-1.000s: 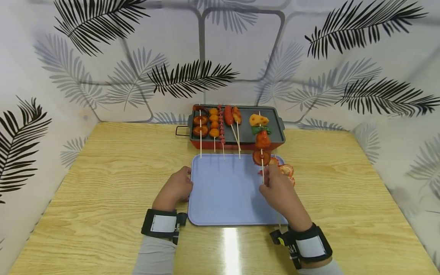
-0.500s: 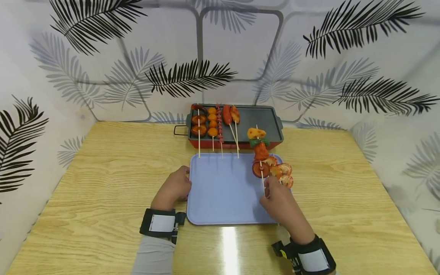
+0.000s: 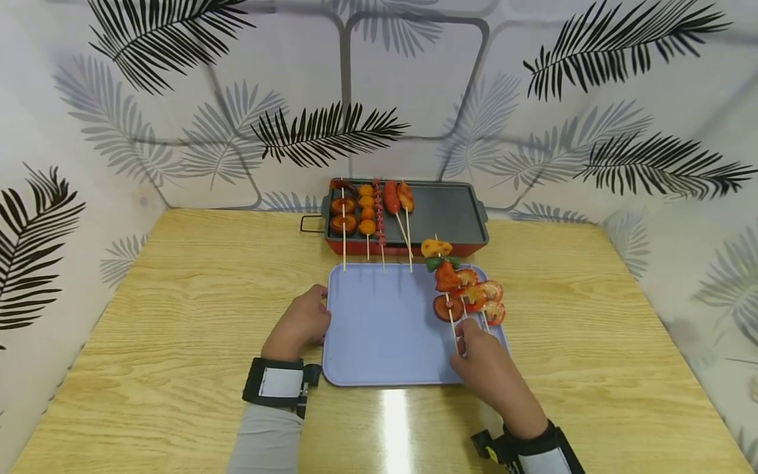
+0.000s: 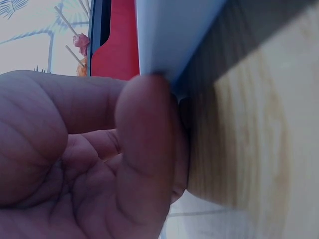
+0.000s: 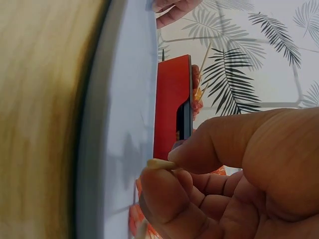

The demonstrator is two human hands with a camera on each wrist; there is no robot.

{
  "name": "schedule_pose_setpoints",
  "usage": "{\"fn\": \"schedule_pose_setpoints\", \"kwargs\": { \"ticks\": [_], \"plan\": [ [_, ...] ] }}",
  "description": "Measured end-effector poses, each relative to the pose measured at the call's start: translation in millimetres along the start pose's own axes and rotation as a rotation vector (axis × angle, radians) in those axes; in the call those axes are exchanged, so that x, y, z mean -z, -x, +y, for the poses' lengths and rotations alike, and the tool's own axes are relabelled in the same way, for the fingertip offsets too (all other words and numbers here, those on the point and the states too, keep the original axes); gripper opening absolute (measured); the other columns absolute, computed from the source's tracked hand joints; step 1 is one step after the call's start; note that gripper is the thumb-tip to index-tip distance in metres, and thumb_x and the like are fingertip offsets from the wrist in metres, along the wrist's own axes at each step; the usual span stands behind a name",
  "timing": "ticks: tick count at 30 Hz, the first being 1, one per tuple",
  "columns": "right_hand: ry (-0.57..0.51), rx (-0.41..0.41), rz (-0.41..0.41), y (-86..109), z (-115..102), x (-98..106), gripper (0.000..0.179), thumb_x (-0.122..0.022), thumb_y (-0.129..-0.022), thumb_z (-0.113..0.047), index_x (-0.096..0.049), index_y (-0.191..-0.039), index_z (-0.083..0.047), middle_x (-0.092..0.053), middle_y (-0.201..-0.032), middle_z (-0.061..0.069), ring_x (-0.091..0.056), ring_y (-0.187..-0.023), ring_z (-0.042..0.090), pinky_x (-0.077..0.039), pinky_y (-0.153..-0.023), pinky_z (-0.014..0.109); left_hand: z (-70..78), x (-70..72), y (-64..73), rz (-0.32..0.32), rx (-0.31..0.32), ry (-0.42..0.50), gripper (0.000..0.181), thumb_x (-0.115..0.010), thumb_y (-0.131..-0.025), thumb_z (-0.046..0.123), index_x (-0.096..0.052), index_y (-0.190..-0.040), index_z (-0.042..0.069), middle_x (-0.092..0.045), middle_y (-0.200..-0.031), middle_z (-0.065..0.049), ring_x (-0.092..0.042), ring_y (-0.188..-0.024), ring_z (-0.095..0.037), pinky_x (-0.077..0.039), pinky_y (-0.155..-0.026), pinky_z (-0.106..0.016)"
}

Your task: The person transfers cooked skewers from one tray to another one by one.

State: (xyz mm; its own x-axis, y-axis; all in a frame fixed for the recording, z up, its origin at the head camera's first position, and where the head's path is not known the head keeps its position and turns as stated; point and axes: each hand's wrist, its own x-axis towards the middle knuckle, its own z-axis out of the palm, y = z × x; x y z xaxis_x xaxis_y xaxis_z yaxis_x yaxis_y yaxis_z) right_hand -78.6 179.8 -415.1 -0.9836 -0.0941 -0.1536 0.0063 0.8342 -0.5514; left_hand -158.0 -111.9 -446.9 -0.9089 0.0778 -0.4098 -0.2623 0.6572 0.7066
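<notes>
My right hand (image 3: 487,368) pinches the thin stick of a mixed skewer (image 3: 447,278), which carries a yellow piece, a green piece, an orange-red chunk and a brown mushroom slice. This skewer is over the right part of a pale blue tray (image 3: 379,329), beside several shrimp skewers (image 3: 494,312). In the right wrist view the stick's end (image 5: 160,164) shows between thumb and finger. My left hand (image 3: 302,324) holds the tray's left edge; in the left wrist view a fingertip (image 4: 147,94) touches the tray rim (image 4: 174,35). Whether the mixed skewer touches the tray is unclear.
Behind the tray stands a red and black grill (image 3: 447,207). On its left half lie mushroom skewers (image 3: 343,224), an orange ball skewer (image 3: 367,227), a pink skewer (image 3: 379,217), and a sausage (image 3: 391,196) beside another browned skewer (image 3: 405,196). A leaf-patterned wall (image 3: 414,85) backs the wooden table (image 3: 207,283).
My right hand has brought the mixed skewer back from the grill toward me, over the tray's right side next to the shrimp. The left hand has stayed at the tray's edge.
</notes>
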Motion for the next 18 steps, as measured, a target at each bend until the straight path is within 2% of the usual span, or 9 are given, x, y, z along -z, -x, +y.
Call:
{"fn": "schedule_pose_setpoints", "kwargs": {
  "ticks": [18],
  "plan": [
    [0.012,-0.025,-0.029,8.2,-3,-11,0.032,-0.066,-0.08,0.003,-0.057,-0.11,0.006,-0.056,-0.077,0.002,-0.052,-0.066,0.017,-0.044,-0.057,0.032,1.7,0.6,0.1,0.006,0.002,0.005,0.047,-0.048,-0.098,0.004,-0.04,-0.145,-0.001,-0.059,-0.104,-0.017,-0.061,-0.071,-0.024,-0.05,-0.054,-0.029]
  ]
}}
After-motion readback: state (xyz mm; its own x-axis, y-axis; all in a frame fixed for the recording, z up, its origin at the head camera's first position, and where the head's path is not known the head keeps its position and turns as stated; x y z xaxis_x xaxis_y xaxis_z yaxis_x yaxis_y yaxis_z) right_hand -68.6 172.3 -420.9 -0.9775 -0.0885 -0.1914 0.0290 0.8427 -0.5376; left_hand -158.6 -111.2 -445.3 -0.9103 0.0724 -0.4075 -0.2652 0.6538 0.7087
